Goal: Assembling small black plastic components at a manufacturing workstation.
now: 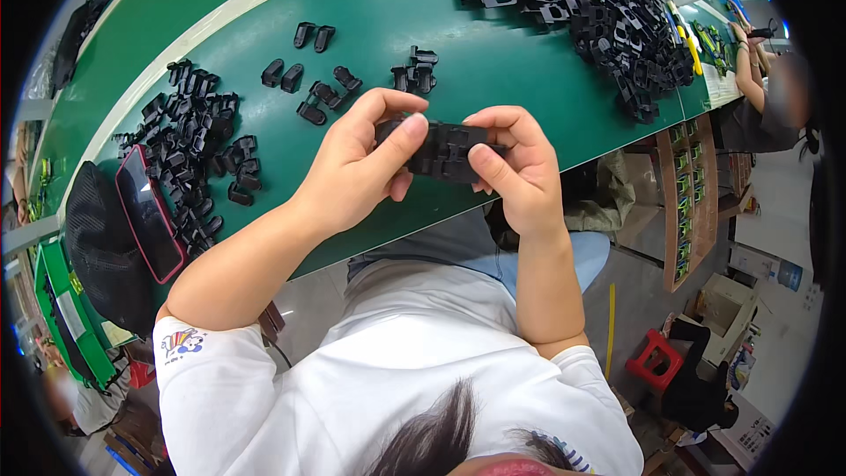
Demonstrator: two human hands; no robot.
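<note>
Both hands hold one black plastic assembly (448, 150) made of joined pieces, just above the near edge of the green table (493, 62). My left hand (357, 167) grips its left end, thumb on top. My right hand (515, 159) pinches its right end with thumb and fingers. Several loose black clips (322, 92) lie on the table just beyond the hands.
A heap of small black parts (198, 137) lies at the left, a bigger pile (599, 9) at the far right. A phone with a red case (150, 211) rests on a black cap (101, 247). Another person (758, 79) works at the right end. A red stool (654, 357) stands on the floor.
</note>
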